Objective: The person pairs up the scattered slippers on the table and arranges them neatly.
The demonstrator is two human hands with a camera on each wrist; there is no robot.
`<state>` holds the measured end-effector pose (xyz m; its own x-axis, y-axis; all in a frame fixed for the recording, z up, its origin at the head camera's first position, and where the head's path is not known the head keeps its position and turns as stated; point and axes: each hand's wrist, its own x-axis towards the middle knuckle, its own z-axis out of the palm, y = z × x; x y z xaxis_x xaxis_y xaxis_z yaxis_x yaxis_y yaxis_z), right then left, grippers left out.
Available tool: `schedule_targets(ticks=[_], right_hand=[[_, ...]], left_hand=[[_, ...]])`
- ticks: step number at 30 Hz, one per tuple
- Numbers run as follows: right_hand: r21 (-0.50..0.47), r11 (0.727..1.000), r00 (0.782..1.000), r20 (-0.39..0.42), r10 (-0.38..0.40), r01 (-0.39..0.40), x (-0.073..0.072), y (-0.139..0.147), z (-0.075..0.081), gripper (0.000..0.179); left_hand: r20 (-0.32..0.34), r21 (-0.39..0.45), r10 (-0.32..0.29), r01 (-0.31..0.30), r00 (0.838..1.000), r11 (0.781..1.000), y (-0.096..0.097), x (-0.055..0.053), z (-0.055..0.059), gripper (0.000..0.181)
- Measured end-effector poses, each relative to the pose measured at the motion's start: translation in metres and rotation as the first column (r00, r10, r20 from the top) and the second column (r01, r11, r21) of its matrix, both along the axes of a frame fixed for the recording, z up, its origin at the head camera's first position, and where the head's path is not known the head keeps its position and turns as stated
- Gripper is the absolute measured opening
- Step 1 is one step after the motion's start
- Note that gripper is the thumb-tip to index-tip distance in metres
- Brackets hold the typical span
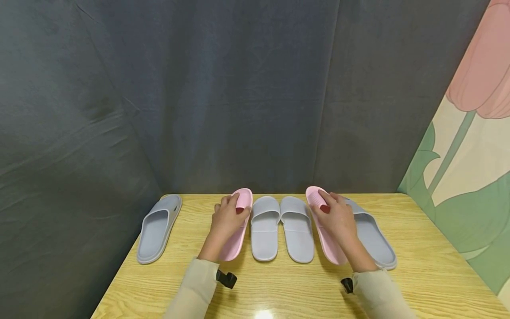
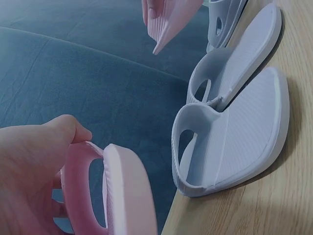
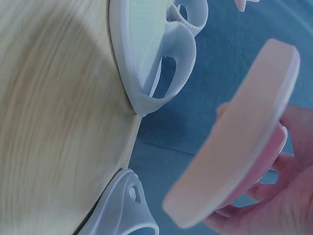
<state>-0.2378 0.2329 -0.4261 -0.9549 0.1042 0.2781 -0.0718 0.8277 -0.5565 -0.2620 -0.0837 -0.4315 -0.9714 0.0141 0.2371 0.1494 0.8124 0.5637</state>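
My left hand [image 1: 228, 220] grips a pink slipper [image 1: 234, 243] by its strap, the thumb on the near side. My right hand [image 1: 338, 218] holds the matching pink slipper [image 1: 333, 249] by the strap. Both wrist views show these pink slippers raised off the tabletop. Between them, a pair of light grey slippers, one at left [image 1: 264, 239] and one at right [image 1: 299, 239], stands side by side with the straps touching.
A blue-grey slipper [image 1: 154, 237] lies at the table's far left. Its like [image 1: 376, 241] sits at right, partly behind my right hand and arm. A dark curtain [image 1: 247, 97] rises behind the wooden table [image 1: 279, 288]; a flower-patterned panel [image 1: 466, 177] borders the right side.
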Motion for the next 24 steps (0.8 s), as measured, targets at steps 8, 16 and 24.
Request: schedule_targets(ticks=[8, 16, 24], right_hand=[[-0.009, 1.0, 1.0, 0.009, 0.001, -0.001, -0.002, -0.006, 0.0, 0.062], [-0.008, 1.0, 1.0, 0.014, 0.008, -0.008, -0.004, -0.011, -0.001, 0.063], [-0.001, 1.0, 0.999, 0.039, 0.002, -0.002, -0.005, -0.018, -0.001, 0.063]], left_hand=[[0.011, 0.01, 0.001, -0.001, 1.0, 1.0, 0.003, 0.0, 0.0, 0.07], [0.03, 0.027, -0.006, 0.006, 1.0, 1.0, 0.006, 0.001, 0.001, 0.071], [0.039, 0.028, -0.003, 0.002, 0.999, 1.0, 0.009, 0.001, 0.002, 0.07]])
